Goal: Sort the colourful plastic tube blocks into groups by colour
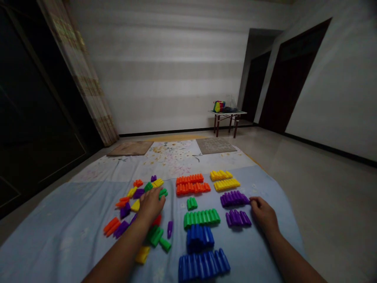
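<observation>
On bedsheet (pixel 247 251) are two orange peg rows (pixel 193 188), two purple rows (pixel 235 199); right hand (pixel 264 213) pinches one purple, left hand (pixel 151 204) grip unclear; white wall (pixel 165 78) behind.

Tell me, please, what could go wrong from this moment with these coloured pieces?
The right hand is at the end of the farther purple row; a small push might bend that row.

The left hand is over the mixed pile and covers part of it, so some pieces could be knocked or overlooked.

The blue cluster sits close against the green row, so moving one may disturb the other.
</observation>
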The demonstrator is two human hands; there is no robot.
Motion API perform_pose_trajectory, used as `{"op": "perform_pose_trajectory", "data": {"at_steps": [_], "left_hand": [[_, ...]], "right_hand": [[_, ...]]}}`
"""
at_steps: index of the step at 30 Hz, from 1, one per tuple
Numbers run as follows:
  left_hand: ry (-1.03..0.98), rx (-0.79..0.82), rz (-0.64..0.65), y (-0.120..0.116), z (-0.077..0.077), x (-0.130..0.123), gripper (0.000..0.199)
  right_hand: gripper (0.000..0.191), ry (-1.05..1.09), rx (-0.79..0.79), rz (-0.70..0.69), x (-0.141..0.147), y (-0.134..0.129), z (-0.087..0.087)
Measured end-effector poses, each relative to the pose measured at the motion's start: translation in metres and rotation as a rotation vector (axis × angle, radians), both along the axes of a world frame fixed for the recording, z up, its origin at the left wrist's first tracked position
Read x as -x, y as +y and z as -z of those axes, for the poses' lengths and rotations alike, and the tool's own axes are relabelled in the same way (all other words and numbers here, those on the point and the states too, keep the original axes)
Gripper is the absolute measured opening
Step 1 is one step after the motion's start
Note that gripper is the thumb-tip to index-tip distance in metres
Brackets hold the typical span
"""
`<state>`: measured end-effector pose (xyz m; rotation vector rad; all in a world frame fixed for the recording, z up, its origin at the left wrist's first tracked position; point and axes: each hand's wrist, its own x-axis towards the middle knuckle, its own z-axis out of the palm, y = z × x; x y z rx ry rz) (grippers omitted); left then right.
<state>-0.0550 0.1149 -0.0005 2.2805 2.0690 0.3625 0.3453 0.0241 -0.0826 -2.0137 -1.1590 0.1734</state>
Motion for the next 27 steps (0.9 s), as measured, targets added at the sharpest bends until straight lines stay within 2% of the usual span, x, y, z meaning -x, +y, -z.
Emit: {"op": "perform_pose_trajectory", "data": {"at_steps": [3,6,14,23,27], "left_hand": [[0.046,0.065,0.007,0.02,0.009,-0.004,0.044],[0.085,0.094,0.013,0.025,0.013,-0.003,0.044],[0.076,0.14,-0.02,0.018,0.011,-0.002,0.059],[-0.013,0.225,0.114,0.014,0.003,0.006,0.048],[-0.066,0.194,0.153,0.005,0.0,-0.005,0.054]], "right_hand": [[0.038,0.011,-0.022,-0.009,0.0,0.001,0.001],[0.037,0.028,-0.044,-0.016,0.0,0.002,0.003],[0.035,0.045,-0.07,-0.024,0.0,0.002,0.002],[0.032,0.05,-0.071,-0.033,0.001,0.002,0.001],[0.033,0.055,-0.082,-0.039,0.001,0.001,0.001]]}}
